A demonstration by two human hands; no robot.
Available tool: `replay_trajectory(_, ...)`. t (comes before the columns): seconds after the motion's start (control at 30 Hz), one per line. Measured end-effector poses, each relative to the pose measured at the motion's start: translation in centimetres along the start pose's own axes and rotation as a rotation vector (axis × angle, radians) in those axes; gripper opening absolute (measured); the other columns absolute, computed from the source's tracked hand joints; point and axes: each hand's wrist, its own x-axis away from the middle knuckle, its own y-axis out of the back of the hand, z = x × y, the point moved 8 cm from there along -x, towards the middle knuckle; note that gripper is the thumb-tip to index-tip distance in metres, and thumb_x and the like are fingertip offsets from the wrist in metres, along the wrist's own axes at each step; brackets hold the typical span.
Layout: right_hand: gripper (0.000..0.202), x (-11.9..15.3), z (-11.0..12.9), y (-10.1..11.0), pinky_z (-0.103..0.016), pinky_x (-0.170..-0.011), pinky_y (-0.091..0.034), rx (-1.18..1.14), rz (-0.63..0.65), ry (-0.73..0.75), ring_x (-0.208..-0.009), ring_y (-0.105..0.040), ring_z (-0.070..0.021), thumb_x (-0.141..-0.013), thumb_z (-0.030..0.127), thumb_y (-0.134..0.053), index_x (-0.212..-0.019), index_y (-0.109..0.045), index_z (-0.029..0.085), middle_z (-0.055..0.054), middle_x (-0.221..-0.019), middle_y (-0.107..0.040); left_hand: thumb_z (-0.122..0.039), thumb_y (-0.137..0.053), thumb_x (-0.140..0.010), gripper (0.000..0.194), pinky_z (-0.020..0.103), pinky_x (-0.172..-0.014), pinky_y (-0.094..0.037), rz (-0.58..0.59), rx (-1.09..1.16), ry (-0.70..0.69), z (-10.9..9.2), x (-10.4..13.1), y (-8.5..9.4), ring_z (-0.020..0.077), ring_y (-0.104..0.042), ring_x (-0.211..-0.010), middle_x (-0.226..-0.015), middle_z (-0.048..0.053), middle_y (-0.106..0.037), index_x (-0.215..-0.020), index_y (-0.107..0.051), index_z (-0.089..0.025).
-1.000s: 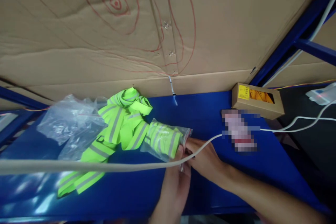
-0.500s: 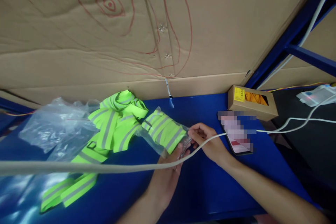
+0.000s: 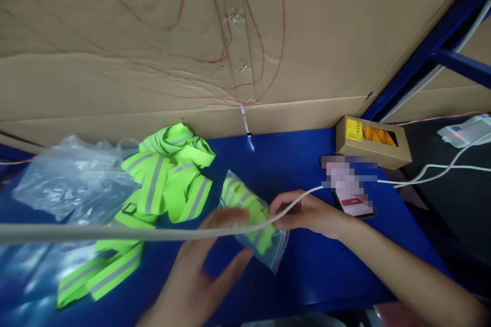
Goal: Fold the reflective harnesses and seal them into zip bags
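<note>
A clear zip bag (image 3: 279, 251) with a folded neon-yellow reflective strap (image 3: 238, 191) inside lies tilted over the blue table. My right hand (image 3: 307, 213) pinches the bag at its right edge. My left hand (image 3: 207, 260) is at the bag's lower left with thumb and fingers spread; it is slightly blurred, and its fingertips overlap the bag. Left of the bag lies a loose heap of neon-yellow reflective straps (image 3: 155, 179) with grey stripes and a black buckle. A white cable (image 3: 161, 233) crosses in front of both hands.
Crumpled clear plastic bags (image 3: 72, 176) lie at the left. A phone (image 3: 351, 189) and an open-windowed cardboard box (image 3: 372, 145) with orange contents are at the right, near a white power strip (image 3: 468, 132). A cardboard wall (image 3: 314, 36) with red drawn lines stands behind the blue table (image 3: 303, 271).
The bag has turned, its end with the strip now pointing down toward me. My left hand has let go and spread its fingers; my right hand now grips the bag's side.
</note>
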Motion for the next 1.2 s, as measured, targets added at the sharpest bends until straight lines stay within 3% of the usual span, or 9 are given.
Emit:
replay_trajectory(0.07, 0.029, 0.1, 0.2, -0.1, -0.024, -0.067, -0.045, -0.016, 0.002, 0.002, -0.069, -0.058, -0.0109, -0.072, 0.034, -0.087, -0.090, -0.072, 0.017, 0.003, -0.075, -0.064, -0.018, -0.098, -0.043, 0.068, 0.030, -0.112, -0.035, 0.063, -0.261, -0.116, -2.6, -3.1, -1.3, 0.0312, -0.054, -0.126, -0.123, 0.006, -0.072, -0.108, -0.078, -0.028)
replay_trajectory(0.13, 0.038, -0.1, 0.5, 0.9, -0.025, -0.069, -0.046, -0.031, -0.111, 0.048, -0.071, -0.059, -0.0113, -0.071, 0.036, -0.088, -0.101, -0.072, 0.019, 0.004, -0.075, -0.062, -0.027, -0.099, -0.043, 0.059, 0.030, -0.100, -0.038, 0.152, -0.451, -0.173, -3.5, -5.3, -3.2, 0.0283, -0.061, -0.102, -0.095, 0.006, -0.074, -0.099, -0.079, -0.025)
replay_trajectory(0.23, 0.057, -0.3, 0.4, 2.2, -0.027, -0.077, -0.048, -0.053, -0.220, 0.096, -0.084, -0.062, -0.0135, -0.069, 0.035, -0.090, -0.119, -0.066, 0.022, 0.002, -0.090, -0.065, -0.042, -0.087, -0.067, 0.026, 0.028, -0.068, -0.031, 0.200, -0.731, -0.159, -2.4, -6.4, -4.5, 0.0180, -0.049, -0.060, -0.059, -0.002, -0.057, -0.077, -0.070, -0.025)
replay_trajectory(0.33, 0.059, -0.6, -0.4, 2.0, -0.028, -0.080, -0.048, 0.035, -0.176, 0.096, -0.091, -0.062, -0.0151, -0.070, 0.034, -0.089, -0.122, -0.064, 0.024, -0.001, -0.103, -0.066, -0.045, -0.070, -0.083, 0.024, 0.029, -0.059, -0.020, 0.222, -0.839, -0.094, -0.4, -6.2, -4.3, 0.0150, -0.044, -0.054, -0.059, -0.003, -0.055, -0.076, -0.061, -0.024)
replay_trajectory(0.47, 0.037, -0.5, -0.5, 1.5, -0.028, -0.079, -0.046, 0.117, -0.180, 0.174, -0.088, -0.061, -0.0152, -0.080, 0.036, -0.082, -0.110, -0.066, 0.021, -0.001, -0.096, -0.066, -0.048, -0.066, -0.084, 0.026, 0.026, -0.059, -0.032, 0.381, -0.696, -0.013, 1.4, -5.9, -4.7, 0.0159, -0.052, -0.063, -0.068, -0.003, -0.059, -0.083, -0.060, -0.023)
replay_trajectory(0.63, 0.029, 0.1, 0.5, 0.5, -0.033, -0.088, -0.046, 0.235, -0.237, 0.230, -0.096, -0.061, -0.0186, -0.083, 0.034, -0.079, -0.104, -0.062, 0.023, -0.001, -0.098, -0.065, -0.046, -0.068, -0.085, 0.028, 0.025, -0.075, -0.045, 0.404, -0.309, 0.012, 1.3, -6.3, -5.3, 0.0182, -0.061, -0.083, -0.090, 0.004, -0.069, -0.095, -0.068, -0.019)
replay_trajectory(0.8, 0.049, 0.5, 0.2, 1.5, -0.034, -0.092, -0.046, 0.337, -0.295, 0.154, -0.106, -0.059, -0.0211, -0.081, 0.037, -0.081, -0.124, -0.059, 0.025, -0.005, -0.116, -0.063, -0.043, -0.078, -0.080, 0.027, 0.019, -0.063, -0.041, 0.280, 0.044, 0.078, 1.9, -6.7, -3.9, 0.0113, -0.051, -0.070, -0.076, -0.002, -0.060, -0.085, -0.064, -0.020)
replay_trajectory(0.97, 0.033, 0.1, -0.4, 3.1, -0.026, -0.063, -0.041, 0.220, -0.275, 0.051, -0.069, -0.055, -0.0132, -0.088, 0.052, -0.072, -0.091, -0.067, 0.020, 0.001, -0.076, -0.061, -0.037, -0.085, -0.074, 0.030, 0.017, -0.062, -0.041, 0.093, 0.307, 0.156, 2.7, -7.2, -1.0, 0.0093, -0.050, -0.072, -0.084, -0.003, -0.058, -0.086, -0.062, -0.022)
replay_trajectory(1.2, 0.025, -0.1, 0.0, 3.4, -0.026, -0.068, -0.043, 0.231, -0.333, 0.101, -0.074, -0.058, -0.0126, -0.088, 0.045, -0.074, -0.091, -0.072, 0.021, 0.001, -0.081, -0.067, -0.044, -0.084, -0.075, 0.033, 0.020, -0.065, -0.042, 0.208, 0.291, 0.331, 4.4, -7.9, -1.4, 0.0130, -0.056, -0.074, -0.084, 0.000, -0.065, -0.093, -0.068, -0.022)
